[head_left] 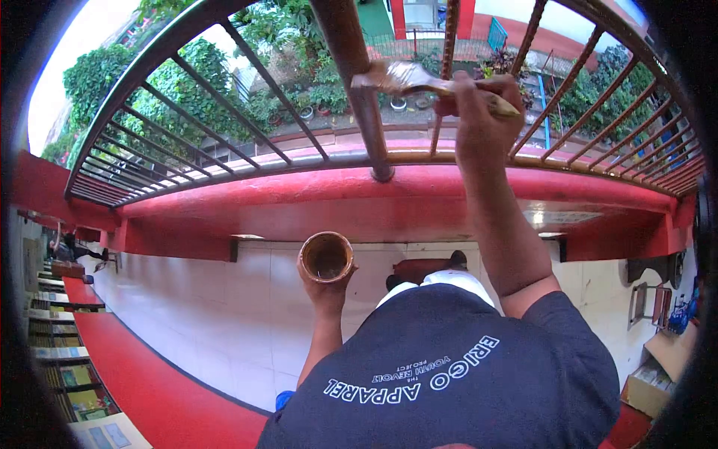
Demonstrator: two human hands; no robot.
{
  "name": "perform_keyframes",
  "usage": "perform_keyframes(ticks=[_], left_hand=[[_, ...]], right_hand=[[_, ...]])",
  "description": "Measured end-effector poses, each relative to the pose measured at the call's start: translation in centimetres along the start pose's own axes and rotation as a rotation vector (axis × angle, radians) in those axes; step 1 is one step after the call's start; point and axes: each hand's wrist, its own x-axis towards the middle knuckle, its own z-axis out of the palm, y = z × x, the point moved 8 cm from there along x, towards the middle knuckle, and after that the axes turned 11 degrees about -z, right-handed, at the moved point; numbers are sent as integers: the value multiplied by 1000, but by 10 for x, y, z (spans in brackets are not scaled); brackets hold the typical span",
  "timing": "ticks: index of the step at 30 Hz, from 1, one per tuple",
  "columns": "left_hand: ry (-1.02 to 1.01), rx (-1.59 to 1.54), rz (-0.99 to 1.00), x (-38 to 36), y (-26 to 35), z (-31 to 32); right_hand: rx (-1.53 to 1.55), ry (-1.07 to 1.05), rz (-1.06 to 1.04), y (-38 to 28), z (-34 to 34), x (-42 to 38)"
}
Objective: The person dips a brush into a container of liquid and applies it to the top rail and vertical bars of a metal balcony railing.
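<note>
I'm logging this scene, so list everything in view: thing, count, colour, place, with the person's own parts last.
paintbrush: one, brown-coated bristles, pale handle, bristles against the thick bar, top centre
thick bar: one, brown, upright in the railing, centre
railing: one, many thin bars, grey on the left and brown on the right, across the top
ledge: one, red, under the railing
paint cup: one, brown inside, open top, centre
floor: white tiles with a red strip, lower left
plants: many, green, beyond the railing
shirt: one, dark blue with white lettering, bottom centre
left hand: one, fingers around the paint cup
right hand: one, fingers closed on the paintbrush
</note>
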Motion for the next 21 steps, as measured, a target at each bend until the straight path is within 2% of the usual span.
perform_keyframes(ticks=[2, 5, 6, 7, 8, 9, 10, 12, 13, 16, 17, 20, 21], left_hand=[[13, 14, -35, -1, -3, -3], [23, 28, -81, -2, -7, -5], [12, 4, -89, -3, -3, -5], [0, -21, -94, -1, 0, -5], [16, -4, -72, 0, 0, -6], [31, 15, -50, 0, 0, -8], [44, 35, -27, 0, 1, -9], [37, 74, 4, 2, 11, -8], [34, 95, 19, 3, 18, -8], [20, 127, 33, 6, 24, -3], [16, 133, 33, 6, 24, -1], [76, 186, 128, 5, 25, 2], [64, 123, 109, 6, 21, 4]], right_hand=[[-5, 40, -102, -20, 2, 2], [-209, 25, -200, -13, -10, -17], [-240, -53, -233, -9, -9, -24], [-203, -51, -178, 11, -23, -37], [-350, -62, -206, 23, -36, -51], [-185, -1, 55, 55, -51, -64], [-458, -64, -86, 43, -56, -64], [-210, -18, 122, 49, -64, -64], [-105, -5, 124, 43, -60, -56], [-41, -29, -42, 8, -42, -12], [-88, -32, -177, 0, -40, 3], [-15, 20, -237, -48, 3, 31], [71, 66, -200, -47, 13, 34]])
